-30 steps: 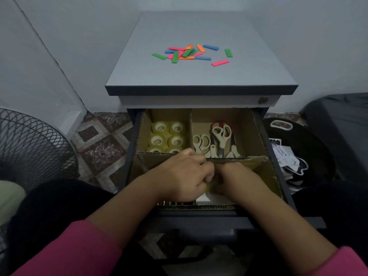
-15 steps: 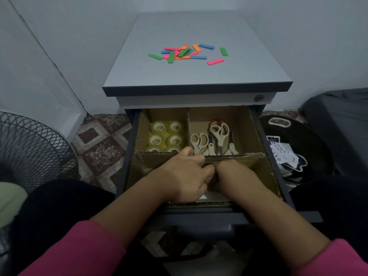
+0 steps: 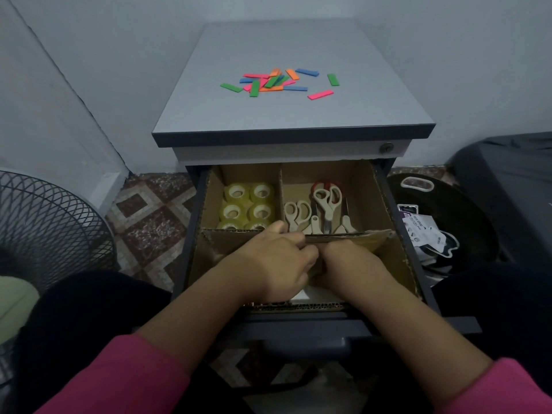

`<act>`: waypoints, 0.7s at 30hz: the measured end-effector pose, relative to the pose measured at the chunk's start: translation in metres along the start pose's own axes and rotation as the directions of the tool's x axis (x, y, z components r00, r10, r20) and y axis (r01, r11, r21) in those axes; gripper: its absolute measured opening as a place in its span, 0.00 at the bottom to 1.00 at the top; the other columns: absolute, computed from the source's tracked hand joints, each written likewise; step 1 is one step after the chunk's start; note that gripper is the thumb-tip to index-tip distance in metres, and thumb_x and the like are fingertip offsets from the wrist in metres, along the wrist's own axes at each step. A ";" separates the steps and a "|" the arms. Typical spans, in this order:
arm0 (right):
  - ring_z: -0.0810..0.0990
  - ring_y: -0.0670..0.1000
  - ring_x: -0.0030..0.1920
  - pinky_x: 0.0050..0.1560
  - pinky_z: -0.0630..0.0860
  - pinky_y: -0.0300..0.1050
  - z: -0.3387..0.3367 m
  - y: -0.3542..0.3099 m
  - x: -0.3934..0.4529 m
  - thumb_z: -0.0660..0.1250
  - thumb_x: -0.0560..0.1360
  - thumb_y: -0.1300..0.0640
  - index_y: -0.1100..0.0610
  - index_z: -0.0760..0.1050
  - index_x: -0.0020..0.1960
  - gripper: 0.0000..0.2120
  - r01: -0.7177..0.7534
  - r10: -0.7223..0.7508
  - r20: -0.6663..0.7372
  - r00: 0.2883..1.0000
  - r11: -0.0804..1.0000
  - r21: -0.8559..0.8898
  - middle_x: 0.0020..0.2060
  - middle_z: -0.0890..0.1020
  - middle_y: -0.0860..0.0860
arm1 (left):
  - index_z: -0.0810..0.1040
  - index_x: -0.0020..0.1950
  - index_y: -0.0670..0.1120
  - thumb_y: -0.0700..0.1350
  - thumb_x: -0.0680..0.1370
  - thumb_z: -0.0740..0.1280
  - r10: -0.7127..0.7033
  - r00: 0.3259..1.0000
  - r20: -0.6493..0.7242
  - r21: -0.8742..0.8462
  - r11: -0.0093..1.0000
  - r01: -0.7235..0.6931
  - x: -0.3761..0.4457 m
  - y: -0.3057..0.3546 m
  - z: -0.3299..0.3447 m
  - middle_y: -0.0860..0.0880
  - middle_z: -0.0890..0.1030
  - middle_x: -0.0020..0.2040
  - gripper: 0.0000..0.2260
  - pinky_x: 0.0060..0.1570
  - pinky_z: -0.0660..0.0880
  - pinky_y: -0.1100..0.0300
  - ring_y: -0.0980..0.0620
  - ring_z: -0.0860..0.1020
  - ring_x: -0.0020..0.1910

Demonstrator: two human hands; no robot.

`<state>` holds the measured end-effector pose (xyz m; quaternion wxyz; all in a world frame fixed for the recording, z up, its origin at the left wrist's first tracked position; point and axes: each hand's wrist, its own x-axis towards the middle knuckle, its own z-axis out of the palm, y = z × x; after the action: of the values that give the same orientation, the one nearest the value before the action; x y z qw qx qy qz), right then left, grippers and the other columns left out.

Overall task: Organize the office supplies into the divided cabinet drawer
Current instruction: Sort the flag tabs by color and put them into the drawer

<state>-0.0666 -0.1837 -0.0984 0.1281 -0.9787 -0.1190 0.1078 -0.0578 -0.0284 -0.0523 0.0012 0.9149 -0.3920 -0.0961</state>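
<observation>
Both hands, left hand (image 3: 273, 258) and right hand (image 3: 343, 261), curl together low-centre inside the front compartment of the cardboard-divided grey cabinet drawer (image 3: 385, 258), contents hidden, grip indeterminate; multicoloured flat plastic strips (image 3: 276, 82) await sorting, upper centre.

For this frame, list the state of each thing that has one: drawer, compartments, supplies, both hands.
Drawer: pulled open.
Tape rolls: lying flat in the back left compartment.
Scissors: lying in the back right compartment, blades shut.
Coloured strips: scattered on the cabinet top, not yet sorted.
Left hand: curled, in the front compartment; contents hidden.
Right hand: in the front compartment, fingers hidden.
</observation>
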 end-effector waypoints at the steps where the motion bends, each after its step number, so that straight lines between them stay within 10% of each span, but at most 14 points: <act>1: 0.80 0.52 0.49 0.44 0.77 0.44 0.000 0.000 0.000 0.64 0.74 0.52 0.46 0.76 0.56 0.11 0.002 -0.002 -0.004 1.000 1.000 -0.002 0.48 0.81 0.49 | 0.70 0.58 0.50 0.49 0.80 0.54 0.003 1.000 -0.006 0.018 1.000 -0.003 0.000 0.001 -0.001 0.49 0.71 0.55 0.10 0.51 0.54 0.60 0.47 0.64 0.52; 21: 0.80 0.53 0.50 0.46 0.78 0.46 -0.003 -0.004 -0.001 0.64 0.72 0.52 0.46 0.76 0.56 0.13 -0.024 0.024 0.021 0.999 1.000 0.009 0.49 0.80 0.49 | 0.71 0.56 0.50 0.49 0.81 0.54 -0.008 1.000 -0.029 0.023 1.000 0.009 -0.003 0.003 -0.001 0.49 0.71 0.53 0.09 0.42 0.49 0.62 0.49 0.62 0.49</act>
<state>-0.0678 -0.1814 -0.0942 0.1303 -0.9782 -0.1081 0.1201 -0.0615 -0.0281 -0.0506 -0.0040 0.9179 -0.3891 -0.0782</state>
